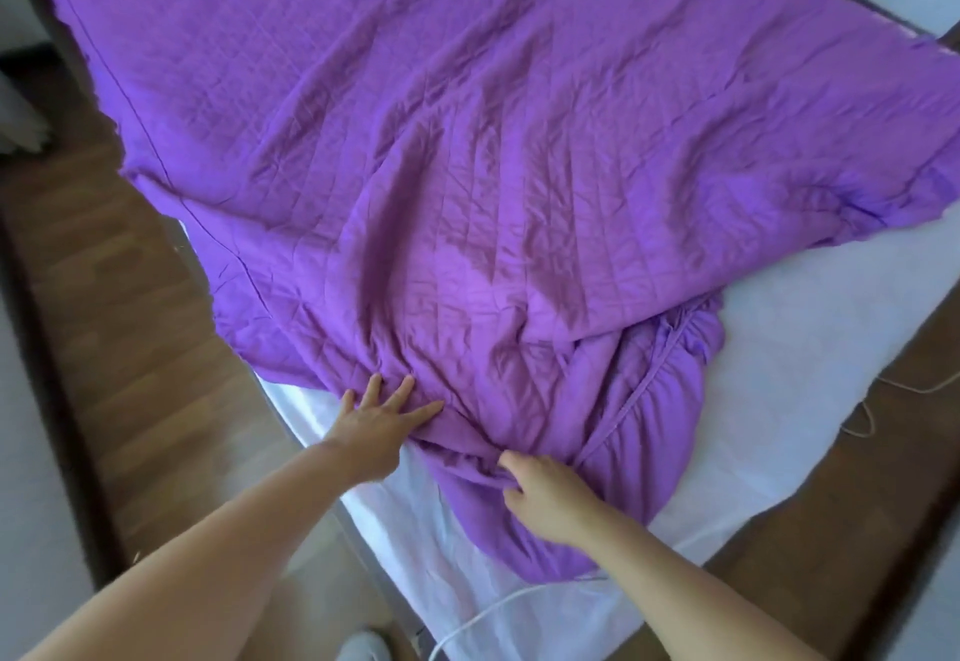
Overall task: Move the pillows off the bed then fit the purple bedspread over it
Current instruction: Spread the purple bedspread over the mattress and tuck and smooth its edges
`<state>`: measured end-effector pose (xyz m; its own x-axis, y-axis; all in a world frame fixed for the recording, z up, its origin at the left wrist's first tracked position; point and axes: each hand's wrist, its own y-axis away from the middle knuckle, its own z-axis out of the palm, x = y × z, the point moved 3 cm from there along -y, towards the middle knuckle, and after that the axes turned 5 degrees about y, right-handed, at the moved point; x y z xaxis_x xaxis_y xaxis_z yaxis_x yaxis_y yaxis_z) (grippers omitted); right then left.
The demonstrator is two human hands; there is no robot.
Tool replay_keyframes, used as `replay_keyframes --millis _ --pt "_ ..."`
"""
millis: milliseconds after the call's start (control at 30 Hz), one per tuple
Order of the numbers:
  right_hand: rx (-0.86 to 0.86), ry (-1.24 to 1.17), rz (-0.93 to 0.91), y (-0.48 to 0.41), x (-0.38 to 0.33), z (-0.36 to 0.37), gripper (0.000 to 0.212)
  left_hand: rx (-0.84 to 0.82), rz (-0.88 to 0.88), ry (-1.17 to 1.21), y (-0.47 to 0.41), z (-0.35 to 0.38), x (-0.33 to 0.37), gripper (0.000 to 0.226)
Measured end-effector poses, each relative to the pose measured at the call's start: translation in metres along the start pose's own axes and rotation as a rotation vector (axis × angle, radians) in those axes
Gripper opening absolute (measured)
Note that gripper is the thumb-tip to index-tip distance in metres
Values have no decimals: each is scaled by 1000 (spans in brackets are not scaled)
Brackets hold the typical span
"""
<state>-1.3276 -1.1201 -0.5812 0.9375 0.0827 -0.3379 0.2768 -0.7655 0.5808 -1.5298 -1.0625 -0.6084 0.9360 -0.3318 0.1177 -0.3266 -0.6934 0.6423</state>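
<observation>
The purple bedspread [467,167] lies spread and creased over most of the bed [810,328], its near end bunched in folds, with the gathered, elastic-looking edge [660,374] turned up at the right; the white mattress cover shows bare along the near corner and the right side; the left hand [376,416] lies flat with fingers straight and spread, pressing on the near edge of the fabric; the right hand [545,494] has its fingers curled into a fold of the bedspread, gripping it; the two hands are apart; a white cord [498,608] runs over the near part of the bed; wooden floor [130,297] lies on either side.
</observation>
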Motion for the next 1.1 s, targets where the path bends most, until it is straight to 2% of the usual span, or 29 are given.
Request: replay_keyframes --millis 133,267,433,533,667,833,1100 --pt "84 -34 62 -21 -10 -35 16 -60 -2 37 -2 -13 -7 77" --pt "95 107 67 -16 -36 -55 24 -15 -11 120 8 -20 -11 72" --pt "112 177 56 2 -66 -69 26 183 81 83 29 -39 -1 61" --pt "108 133 74 11 -74 -77 21 347 237 89 41 -52 11 54" --pt "47 182 75 23 -73 -80 15 580 388 47 53 -61 24 13" --pt "-15 342 74 44 -64 -71 43 611 445 84 67 -52 27 20" --pt "105 414 35 58 -53 -56 27 571 396 46 84 -52 33 23"
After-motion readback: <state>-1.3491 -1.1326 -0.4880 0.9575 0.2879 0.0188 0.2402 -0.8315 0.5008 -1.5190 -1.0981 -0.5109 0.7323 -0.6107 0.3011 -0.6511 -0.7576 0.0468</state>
